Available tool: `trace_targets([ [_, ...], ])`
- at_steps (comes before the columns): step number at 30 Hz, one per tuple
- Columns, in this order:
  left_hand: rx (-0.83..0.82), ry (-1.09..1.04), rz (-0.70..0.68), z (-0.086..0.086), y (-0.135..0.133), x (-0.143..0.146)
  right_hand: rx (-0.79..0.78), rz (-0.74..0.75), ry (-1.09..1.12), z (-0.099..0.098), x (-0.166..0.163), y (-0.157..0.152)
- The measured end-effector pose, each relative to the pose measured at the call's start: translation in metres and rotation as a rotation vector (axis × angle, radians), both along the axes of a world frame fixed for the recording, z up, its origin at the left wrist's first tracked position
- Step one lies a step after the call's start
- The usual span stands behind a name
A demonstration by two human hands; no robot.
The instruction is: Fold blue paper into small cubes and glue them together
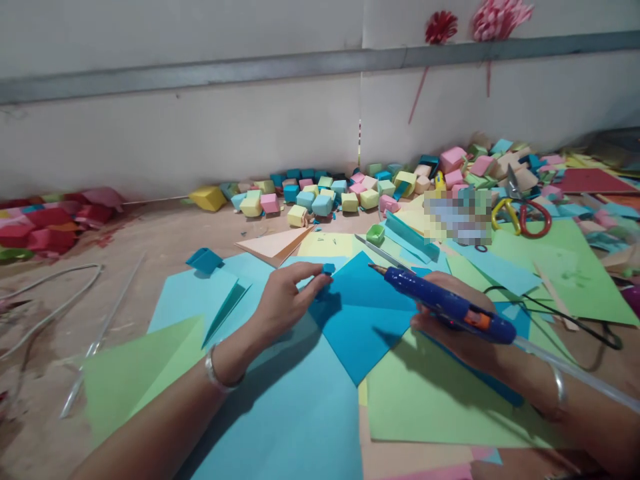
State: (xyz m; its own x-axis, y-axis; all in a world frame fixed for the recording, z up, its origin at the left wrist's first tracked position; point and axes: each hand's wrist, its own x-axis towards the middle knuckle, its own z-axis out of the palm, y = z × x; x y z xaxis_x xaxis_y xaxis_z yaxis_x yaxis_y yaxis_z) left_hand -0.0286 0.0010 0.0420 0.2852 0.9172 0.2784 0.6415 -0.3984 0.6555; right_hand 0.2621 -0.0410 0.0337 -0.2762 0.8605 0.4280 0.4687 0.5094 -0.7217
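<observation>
My left hand (289, 298) pinches a small blue folded paper piece (328, 269) between thumb and fingertips, just above a dark blue paper square (363, 313). My right hand (457, 327) grips a blue glue gun (443, 305). Its metal nozzle (376, 268) points left toward the small piece, a short gap away. A clear glue stick (575, 373) juts from the gun's back over my right wrist. Both wrists wear silver bangles.
Light blue, green and yellow paper sheets (280, 407) cover the floor. Several coloured paper cubes (320, 197) lie heaped along the wall. Scissors with red and yellow handles (523, 213) lie far right. Red paper pieces (45, 223) pile at left, white sticks (100, 333) beside them.
</observation>
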Motion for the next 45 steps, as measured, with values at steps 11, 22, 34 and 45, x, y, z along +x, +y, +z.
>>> trace_targets([
  [11,0.235,0.169,-0.146,0.001,-0.022,0.018,-0.054,0.080,-0.164,-0.009,-0.006,-0.006],
  [22,0.311,0.212,-0.185,0.002,-0.024,0.021,-0.095,0.127,-0.188,-0.010,-0.005,-0.007],
  [34,0.332,0.210,-0.216,0.003,-0.024,0.020,-0.033,0.144,-0.179,-0.012,-0.007,-0.006],
  [45,0.368,0.221,-0.221,0.004,-0.025,0.019,-0.046,0.163,-0.176,-0.011,-0.008,-0.006],
])
